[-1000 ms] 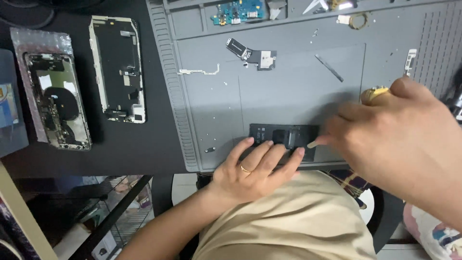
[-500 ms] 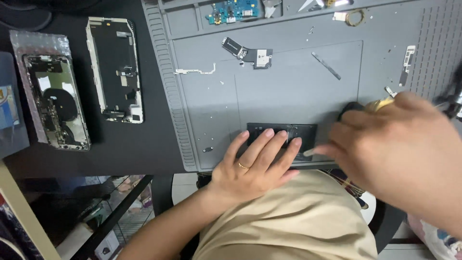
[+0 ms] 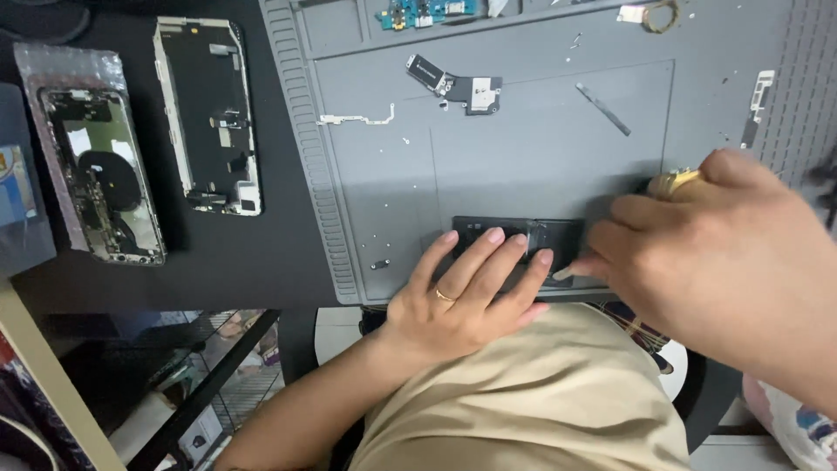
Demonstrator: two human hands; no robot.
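**Right hand closes in on the pinned black part**

Our left hand (image 3: 466,292) lies with fingers (image 3: 488,253) spread flat on the flat black rectangular component (image 3: 545,237) at the near edge of the grey silicone repair mat (image 3: 523,157). Our right hand (image 3: 724,253) has slid leftward over the past second; its fingers pinch a yellow-handled tool (image 3: 676,181), tip at the component's right end. Two opened phone housings (image 3: 209,113) lie left on the black desk (image 3: 261,253).

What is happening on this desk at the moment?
A person presses the left hand flat on a small black part lying on the grey work mat. The right hand works at the part's edge with a yellow-handled tool. Two opened phone bodies lie to the left, off the mat.
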